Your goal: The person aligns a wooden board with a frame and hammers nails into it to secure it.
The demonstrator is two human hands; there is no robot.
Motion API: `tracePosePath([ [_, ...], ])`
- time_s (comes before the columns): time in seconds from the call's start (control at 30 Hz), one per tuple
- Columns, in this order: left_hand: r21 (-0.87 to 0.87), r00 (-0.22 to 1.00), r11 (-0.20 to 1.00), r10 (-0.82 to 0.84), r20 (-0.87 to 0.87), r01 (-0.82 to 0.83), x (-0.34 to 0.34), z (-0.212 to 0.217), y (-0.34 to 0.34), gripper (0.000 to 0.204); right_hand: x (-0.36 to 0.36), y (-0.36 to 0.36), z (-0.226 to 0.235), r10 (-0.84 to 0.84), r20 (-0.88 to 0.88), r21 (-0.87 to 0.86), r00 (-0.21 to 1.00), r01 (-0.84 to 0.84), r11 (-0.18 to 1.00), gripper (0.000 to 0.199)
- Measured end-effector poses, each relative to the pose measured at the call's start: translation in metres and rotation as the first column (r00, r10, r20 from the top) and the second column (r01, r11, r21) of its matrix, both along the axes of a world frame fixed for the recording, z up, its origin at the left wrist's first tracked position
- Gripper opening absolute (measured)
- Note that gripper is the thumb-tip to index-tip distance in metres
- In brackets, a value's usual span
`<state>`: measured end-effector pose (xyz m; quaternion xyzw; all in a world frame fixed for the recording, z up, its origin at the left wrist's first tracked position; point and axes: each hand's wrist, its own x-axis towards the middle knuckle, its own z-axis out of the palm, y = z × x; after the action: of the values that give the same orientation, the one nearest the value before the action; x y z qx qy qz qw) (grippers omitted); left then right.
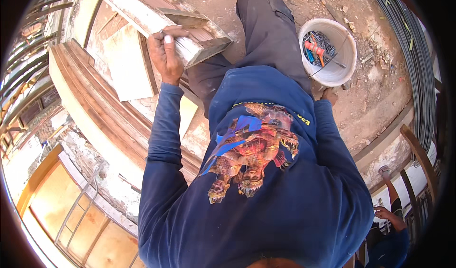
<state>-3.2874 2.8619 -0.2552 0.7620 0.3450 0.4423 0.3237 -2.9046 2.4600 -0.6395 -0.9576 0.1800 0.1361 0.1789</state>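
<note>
My feed looks steeply down from a head mount, through the left lens of a side-by-side pair. The shirt [263, 166] fills the near middle; the left hand [166, 54], right hand [329, 96] and ground [373, 113] sit farther off. The fisheye bends straight edges toward a round black rim.

Two people [266, 215] (one far right), one bucket [346, 54]

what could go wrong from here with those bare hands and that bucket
The bare left hand grips the wooden frame, so splinters might get in. The bucket holds what look like nails; the right hand, near it, could get pricked reaching in. A shifting leg might tip the bucket beside it.
</note>
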Motion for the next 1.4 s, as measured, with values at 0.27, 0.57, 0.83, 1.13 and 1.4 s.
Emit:
tracePosePath([
  [0.27,-0.033,0.999,0.999,-0.029,0.042,0.030,0.003,-0.005,-0.008,0.010,0.028,-0.002,0.166,-0.286,-0.134,0.643,0.949,0.303,0.704,0.019],
  [0.57,-0.062,0.994,0.998,0.016,0.104,-0.009,0.007,-0.008,-0.005,0.012,0.024,0.085,0.384,0.318,0.027,0.830,0.948,-0.199,0.522,0.041],
  [0.83,-0.030,0.997,0.999,0.038,0.073,-0.036,0.008,-0.002,-0.005,0.012,-0.088,0.251,0.429,0.931,-0.238,0.967,0.279,-0.024,0.254,0.039],
  [1.13,0.024,0.995,0.998,0.061,0.079,-0.063,0.007,0.000,-0.012,0.015,-0.128,0.271,0.427,0.974,-0.205,0.968,0.097,-0.126,0.216,0.029],
  [1.4,-0.025,0.983,0.996,0.090,0.161,-0.087,0.011,-0.004,-0.011,0.016,-0.146,0.257,0.411,0.950,-0.303,0.947,-0.073,-0.133,0.292,0.029],
])
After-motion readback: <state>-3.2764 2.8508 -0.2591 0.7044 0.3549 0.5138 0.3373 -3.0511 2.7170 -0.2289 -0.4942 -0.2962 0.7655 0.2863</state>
